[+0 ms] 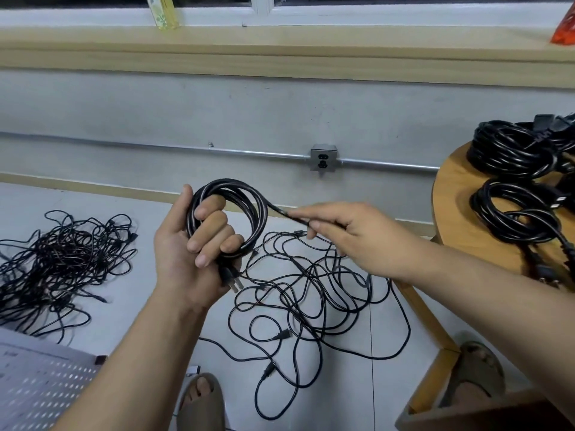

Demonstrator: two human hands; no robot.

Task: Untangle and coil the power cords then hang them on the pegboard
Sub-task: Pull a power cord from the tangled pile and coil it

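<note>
Black cord [228, 209] was wound into a round coil of several loops, its plug [231, 279] with two prongs hanging below the palm. Left hand [189, 247] was palm up, fingers curled through the coil, thumb up along its left edge. Right hand [348, 234] pinched the cord's free strand just right of the coil, pulled taut. Loose cords [311, 293] lay tangled on the floor below; another heap [59, 265] sat far left. Finished coils [516, 181] lay on a round table [451, 213]. Pegboard [40, 387] lay bottom left.
</note>
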